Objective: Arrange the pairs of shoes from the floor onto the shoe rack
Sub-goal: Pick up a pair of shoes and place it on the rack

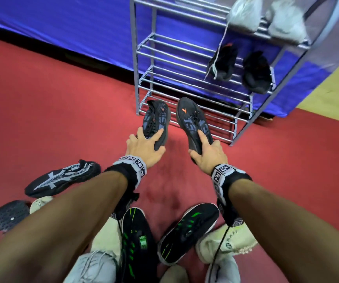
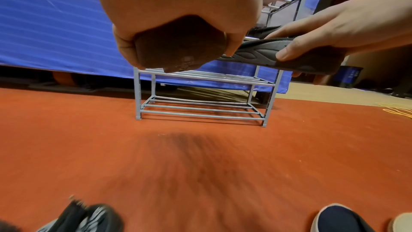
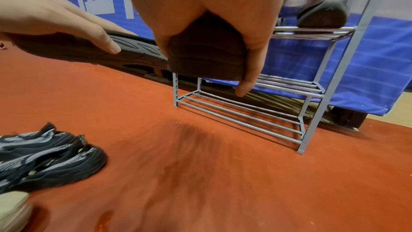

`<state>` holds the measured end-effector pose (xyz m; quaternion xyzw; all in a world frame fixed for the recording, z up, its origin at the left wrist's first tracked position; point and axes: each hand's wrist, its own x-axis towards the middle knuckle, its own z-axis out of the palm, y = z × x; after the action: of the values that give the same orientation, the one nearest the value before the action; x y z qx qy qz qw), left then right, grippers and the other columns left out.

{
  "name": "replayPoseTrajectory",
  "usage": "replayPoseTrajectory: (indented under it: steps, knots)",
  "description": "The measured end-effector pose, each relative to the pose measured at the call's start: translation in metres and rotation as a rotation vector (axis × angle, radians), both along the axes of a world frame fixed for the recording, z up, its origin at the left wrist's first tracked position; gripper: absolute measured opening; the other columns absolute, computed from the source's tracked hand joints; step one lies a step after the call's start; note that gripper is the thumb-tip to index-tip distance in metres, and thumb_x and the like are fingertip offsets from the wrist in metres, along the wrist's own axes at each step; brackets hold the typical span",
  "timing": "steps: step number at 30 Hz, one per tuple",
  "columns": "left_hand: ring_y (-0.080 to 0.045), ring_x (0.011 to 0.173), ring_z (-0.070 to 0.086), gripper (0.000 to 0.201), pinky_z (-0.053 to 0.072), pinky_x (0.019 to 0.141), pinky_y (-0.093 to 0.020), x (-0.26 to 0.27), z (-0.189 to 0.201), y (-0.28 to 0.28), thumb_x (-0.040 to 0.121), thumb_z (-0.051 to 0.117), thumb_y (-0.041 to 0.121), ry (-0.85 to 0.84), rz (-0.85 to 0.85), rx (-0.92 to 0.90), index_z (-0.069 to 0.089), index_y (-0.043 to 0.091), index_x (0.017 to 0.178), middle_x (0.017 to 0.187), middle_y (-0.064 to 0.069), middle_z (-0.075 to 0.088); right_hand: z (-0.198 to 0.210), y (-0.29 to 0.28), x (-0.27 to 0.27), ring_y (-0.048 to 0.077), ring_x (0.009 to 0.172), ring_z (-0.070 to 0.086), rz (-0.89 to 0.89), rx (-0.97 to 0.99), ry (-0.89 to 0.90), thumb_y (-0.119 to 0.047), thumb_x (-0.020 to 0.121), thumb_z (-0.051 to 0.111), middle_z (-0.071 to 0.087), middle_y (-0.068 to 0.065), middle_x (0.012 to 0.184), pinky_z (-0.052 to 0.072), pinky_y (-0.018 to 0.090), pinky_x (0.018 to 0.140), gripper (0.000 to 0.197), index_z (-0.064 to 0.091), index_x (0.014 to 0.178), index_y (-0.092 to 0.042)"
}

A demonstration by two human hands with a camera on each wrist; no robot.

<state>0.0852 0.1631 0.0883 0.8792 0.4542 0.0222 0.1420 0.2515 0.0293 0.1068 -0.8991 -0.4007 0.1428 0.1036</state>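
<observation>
Above the red carpet (image 1: 66, 111), before the shoe rack (image 1: 187, 103), my left hand (image 1: 144, 147) and right hand (image 1: 209, 154) each grip one dark shoe (image 1: 156, 121) heel, fingers curled; wrist views alone show soles.

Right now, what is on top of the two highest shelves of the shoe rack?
The top shelf of the shoe rack holds a pale grey pair, one lace hanging down. The next holds a black pair. Their far sides are hidden.

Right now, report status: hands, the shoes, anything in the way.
Left hand grips left dark shoe; right hand grips its mate. Both held off the floor before the shoe rack. Lower tiers bare, path open.
</observation>
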Motion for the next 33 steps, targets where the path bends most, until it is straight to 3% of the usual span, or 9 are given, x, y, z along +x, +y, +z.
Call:
replayPoseTrajectory:
  steps: [13, 27, 30, 33]
  knots:
    - [-0.04, 0.12, 0.038, 0.059, 0.028, 0.106, -0.044, 0.15, -0.001, -0.005, 0.092, 0.039, 0.062, 0.032, -0.099, 0.024, 0.021, 0.052, 0.148, 0.156, -0.016, 0.017, -0.008, -0.016, 0.128, 0.039, 0.119, 0.045, -0.108, 0.018, 0.032, -0.054, 0.093, 0.05, 0.039, 0.02, 0.131, 0.043, 0.043, 0.095, 0.075, 0.01, 0.155, -0.037]
    - [-0.043, 0.122, 0.037, 0.059, 0.026, 0.107, -0.048, 0.266, -0.022, 0.033, 0.096, 0.037, 0.06, 0.041, -0.13, 0.156, 0.022, 0.045, 0.151, 0.157, -0.02, 0.012, -0.04, 0.034, 0.217, 0.039, 0.124, 0.044, -0.211, 0.142, 0.103, -0.054, 0.094, 0.05, 0.035, 0.022, 0.138, 0.042, 0.045, 0.098, 0.074, 0.01, 0.154, -0.037]
    - [-0.042, 0.121, 0.038, 0.059, 0.029, 0.106, -0.048, 0.284, -0.029, 0.039, 0.096, 0.038, 0.06, 0.046, -0.145, 0.162, 0.023, 0.044, 0.15, 0.156, -0.02, 0.013, -0.048, 0.04, 0.225, 0.039, 0.125, 0.043, -0.243, 0.18, 0.103, -0.053, 0.093, 0.052, 0.031, 0.02, 0.142, 0.042, 0.046, 0.098, 0.074, 0.013, 0.154, -0.037]
    - [-0.042, 0.119, 0.04, 0.059, 0.031, 0.104, -0.046, 0.304, -0.036, 0.041, 0.095, 0.04, 0.06, 0.082, -0.151, 0.152, 0.025, 0.043, 0.15, 0.155, -0.02, 0.016, -0.051, 0.046, 0.235, 0.039, 0.13, 0.042, -0.262, 0.232, 0.183, -0.051, 0.087, 0.06, 0.017, 0.015, 0.154, 0.042, 0.046, 0.102, 0.083, 0.013, 0.153, -0.037]
